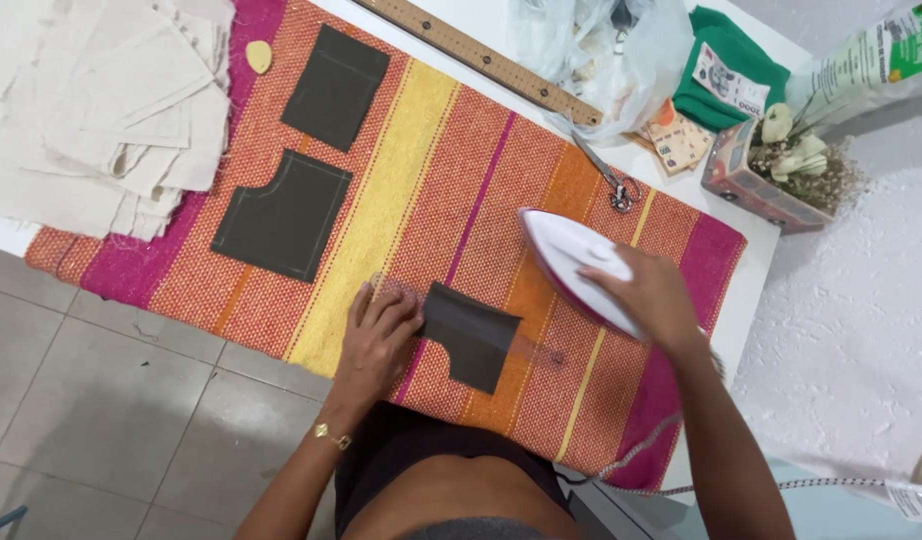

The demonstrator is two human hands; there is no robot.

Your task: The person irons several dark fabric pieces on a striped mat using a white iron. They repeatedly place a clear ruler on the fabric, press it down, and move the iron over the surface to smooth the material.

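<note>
My right hand [649,292] grips the handle of a white and pink iron [566,255], which rests on the striped cloth [451,170] just right of a dark fabric piece [473,337]. My left hand [381,335] lies flat on the cloth, its fingertips pressing the left edge of that dark piece. The piece has a folded top edge. Two more dark fabric pieces lie farther left, one [284,215] in the middle and one [335,86] at the back.
A stack of cream fabric pieces [111,100] sits at the left. A wooden ruler [481,55], scissors [606,175], a plastic bag [601,50], green cloth [731,70] and a small planter [771,170] line the back. The iron's cord [641,455] trails at the right.
</note>
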